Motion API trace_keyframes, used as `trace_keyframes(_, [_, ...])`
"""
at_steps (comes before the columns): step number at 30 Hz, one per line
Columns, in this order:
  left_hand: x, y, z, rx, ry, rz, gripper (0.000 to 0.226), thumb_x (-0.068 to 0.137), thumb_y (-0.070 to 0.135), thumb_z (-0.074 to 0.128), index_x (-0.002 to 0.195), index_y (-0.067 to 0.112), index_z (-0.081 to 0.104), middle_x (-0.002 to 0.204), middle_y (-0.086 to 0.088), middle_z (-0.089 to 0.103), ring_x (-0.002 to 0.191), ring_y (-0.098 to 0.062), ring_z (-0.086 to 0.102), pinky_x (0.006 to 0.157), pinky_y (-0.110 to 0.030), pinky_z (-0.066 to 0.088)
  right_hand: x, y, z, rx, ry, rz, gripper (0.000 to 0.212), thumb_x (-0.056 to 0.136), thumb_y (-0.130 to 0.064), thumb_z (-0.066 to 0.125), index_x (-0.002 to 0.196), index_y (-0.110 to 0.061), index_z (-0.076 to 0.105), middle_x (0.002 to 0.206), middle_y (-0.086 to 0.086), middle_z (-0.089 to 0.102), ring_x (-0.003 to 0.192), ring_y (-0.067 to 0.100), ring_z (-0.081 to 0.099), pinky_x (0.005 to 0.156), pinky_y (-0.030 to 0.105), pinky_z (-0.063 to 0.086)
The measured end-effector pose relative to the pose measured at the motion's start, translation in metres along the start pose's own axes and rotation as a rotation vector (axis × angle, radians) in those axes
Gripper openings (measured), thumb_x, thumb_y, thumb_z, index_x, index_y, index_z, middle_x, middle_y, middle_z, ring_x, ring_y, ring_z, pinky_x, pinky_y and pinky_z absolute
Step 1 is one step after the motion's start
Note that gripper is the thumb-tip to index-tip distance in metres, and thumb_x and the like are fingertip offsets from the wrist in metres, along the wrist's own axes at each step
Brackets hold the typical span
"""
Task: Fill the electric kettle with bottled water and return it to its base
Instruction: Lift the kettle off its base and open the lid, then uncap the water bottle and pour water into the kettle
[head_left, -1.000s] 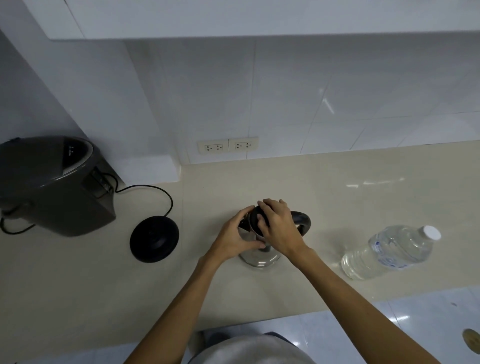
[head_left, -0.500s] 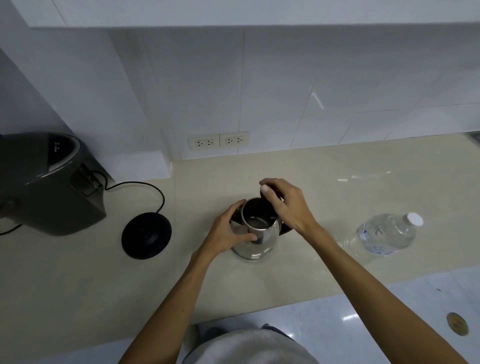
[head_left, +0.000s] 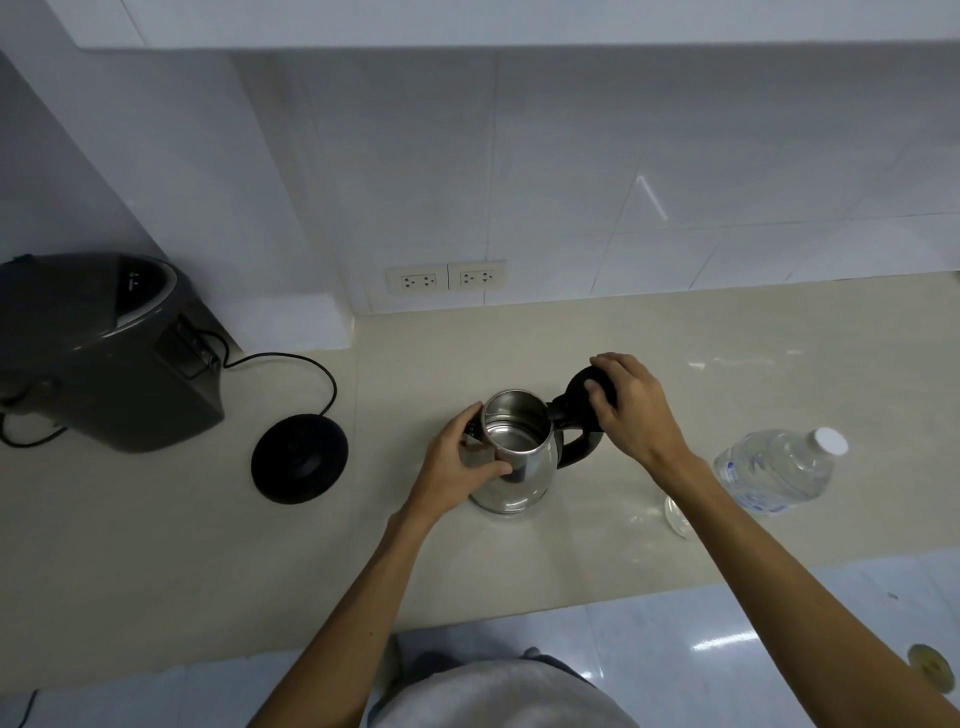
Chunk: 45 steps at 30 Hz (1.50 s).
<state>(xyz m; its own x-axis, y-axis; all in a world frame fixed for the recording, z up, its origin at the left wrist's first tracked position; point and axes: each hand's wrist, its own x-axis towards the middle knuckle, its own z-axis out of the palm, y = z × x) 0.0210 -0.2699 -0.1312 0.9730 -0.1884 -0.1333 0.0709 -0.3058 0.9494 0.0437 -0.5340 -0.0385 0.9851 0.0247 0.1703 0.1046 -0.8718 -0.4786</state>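
Note:
A steel electric kettle (head_left: 511, 483) with a black handle stands on the beige counter, off its base. Its mouth is uncovered and the inside looks empty. My left hand (head_left: 460, 467) grips the kettle's left side. My right hand (head_left: 631, 408) holds the black hinged lid (head_left: 579, 397) swung back over the handle. The round black base (head_left: 300, 460) lies to the left, its cord running back. A clear water bottle (head_left: 779, 470) with a white cap lies on its side at the right.
A dark grey appliance (head_left: 104, 348) sits at the far left of the counter (head_left: 519, 571). Two wall sockets (head_left: 447, 279) are in the tiled backsplash behind. The counter's front edge runs just below the kettle, with glossy floor beyond.
The lid, shut a second ago, has been swung open and back by my right hand. My left hand has stayed on the kettle body.

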Motion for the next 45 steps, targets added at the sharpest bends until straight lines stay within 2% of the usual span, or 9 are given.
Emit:
trace_keyframes(7, [-0.004,0.012,-0.001,0.048,0.027,0.017,0.101,0.065,0.033,0.098,0.153,0.025,0.050,0.144,0.008,0.062,0.125,-0.005,0.061,0.116,-0.038,0.049,0.003,-0.002,-0.010,0.011,-0.054,0.006,0.042,0.100,-0.025,0.061,0.136,-0.003,0.060,0.138,0.015,0.060,0.127,0.034,0.056,0.107,0.037,0.043])
trace_keyframes(14, [-0.018,0.085,0.016,0.084,0.139,0.303,0.088,0.068,0.053,0.087,0.145,0.026,0.055,0.155,0.001,0.054,0.144,-0.007,0.048,0.116,-0.016,0.038,-0.009,0.003,-0.080,-0.028,0.099,-0.026,0.039,0.100,-0.031,0.062,0.131,-0.007,0.065,0.135,0.013,0.064,0.125,0.032,0.058,0.104,0.041,0.047])
trace_keyframes(17, [-0.031,0.100,0.046,0.087,0.061,0.402,0.081,0.072,0.049,0.088,0.140,0.014,0.061,0.145,-0.002,0.063,0.137,-0.016,0.058,0.113,-0.025,0.046,-0.026,0.022,-0.121,-0.110,0.149,-0.011,0.034,0.099,-0.030,0.064,0.125,-0.009,0.068,0.125,0.013,0.070,0.116,0.033,0.063,0.097,0.044,0.052])
trace_keyframes(22, [-0.051,0.098,0.112,0.056,-0.179,0.353,0.070,0.074,0.053,0.086,0.136,0.038,0.056,0.138,0.015,0.063,0.128,-0.001,0.059,0.103,-0.018,0.050,-0.061,0.064,-0.172,-0.270,0.129,0.105,0.029,0.096,-0.030,0.068,0.117,-0.012,0.073,0.111,0.013,0.072,0.102,0.036,0.066,0.084,0.045,0.056])
trace_keyframes(26, [-0.041,0.103,0.170,0.072,-0.330,0.319,0.074,0.075,0.049,0.089,0.137,0.047,0.049,0.134,0.018,0.061,0.126,0.001,0.058,0.101,-0.021,0.052,-0.086,0.092,-0.188,-0.349,0.043,0.241,0.041,0.094,-0.050,0.063,0.118,-0.019,0.073,0.105,0.006,0.071,0.092,0.029,0.069,0.075,0.047,0.059])
trace_keyframes(30, [-0.013,0.123,0.229,0.059,-0.424,0.303,0.092,0.073,0.034,0.097,0.142,0.049,0.039,0.140,0.028,0.047,0.126,0.012,0.049,0.101,-0.006,0.039,-0.098,0.108,-0.187,-0.343,-0.025,0.313,0.057,0.092,-0.066,0.053,0.110,-0.016,0.074,0.092,0.006,0.074,0.084,0.029,0.070,0.073,0.043,0.059])
trace_keyframes(34, [0.020,0.137,0.268,0.110,-0.459,0.250,0.114,0.068,0.043,0.097,0.160,0.028,0.032,0.160,0.011,0.043,0.148,-0.009,0.040,0.118,-0.030,0.039,-0.095,0.108,-0.179,-0.363,-0.036,0.275,0.064,0.093,-0.068,0.050,0.085,-0.009,0.073,0.071,0.007,0.069,0.070,0.030,0.067,0.062,0.039,0.056])
trace_keyframes(39, [0.036,0.140,0.282,0.163,-0.441,0.249,0.099,0.067,0.038,0.098,0.149,0.027,0.045,0.142,0.009,0.061,0.131,-0.014,0.059,0.109,-0.034,0.049,-0.082,0.104,-0.180,-0.406,-0.152,0.253,0.056,0.097,-0.052,0.058,0.067,-0.007,0.042,0.067,0.011,0.045,0.064,0.035,0.049,0.057,0.037,0.034])
trace_keyframes(45, [0.035,0.142,0.278,0.156,-0.443,0.241,0.092,0.069,0.036,0.097,0.147,0.031,0.048,0.135,0.015,0.062,0.121,-0.008,0.060,0.097,-0.020,0.046,-0.074,0.112,-0.192,-0.350,-0.351,0.049,0.029,0.098,-0.029,0.065,0.102,-0.001,0.070,0.089,0.008,0.050,0.077,0.037,0.059,0.066,0.037,0.041])
